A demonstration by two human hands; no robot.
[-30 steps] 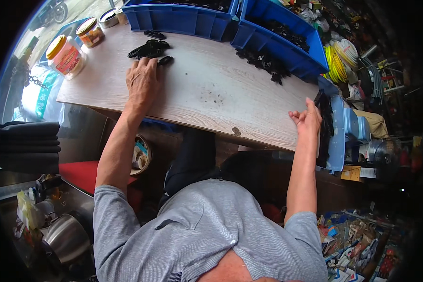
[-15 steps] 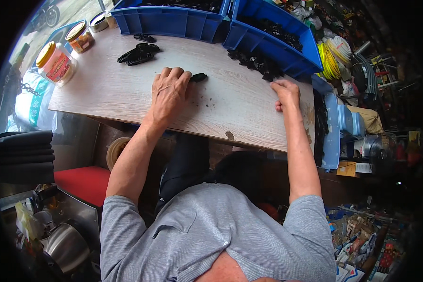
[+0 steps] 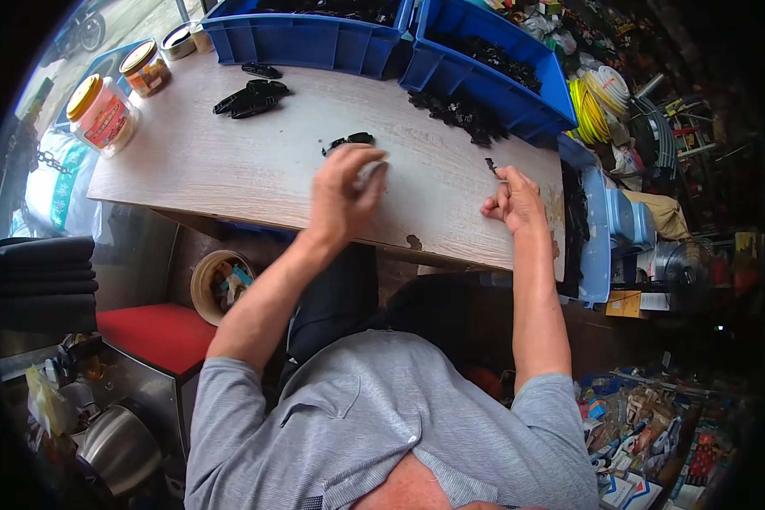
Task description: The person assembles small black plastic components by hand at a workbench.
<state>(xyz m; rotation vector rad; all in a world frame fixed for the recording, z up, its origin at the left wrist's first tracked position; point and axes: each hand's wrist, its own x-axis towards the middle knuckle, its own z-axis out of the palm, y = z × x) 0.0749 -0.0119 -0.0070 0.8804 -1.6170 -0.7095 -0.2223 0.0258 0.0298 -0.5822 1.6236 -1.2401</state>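
Item 1: my left hand [image 3: 342, 191], raised just above the pale wooden desk [image 3: 229, 170], fingers curled narrowly; whether they hold anything I cannot tell.

Item 2: a small black clip [image 3: 353, 139] on the desk, just beyond my left hand.

Item 3: my right hand [image 3: 510, 197], resting near the desk's right end, fingers pinched on a tiny black part [image 3: 490, 165].

Item 4: a cluster of black clips [image 3: 251, 98] at the far left of the desk.

Item 5: two blue bins [image 3: 484, 81] along the far edge, with a heap of black parts [image 3: 459, 112] before the right one.

Item 6: lidded jars [image 3: 102, 110] at the left corner.
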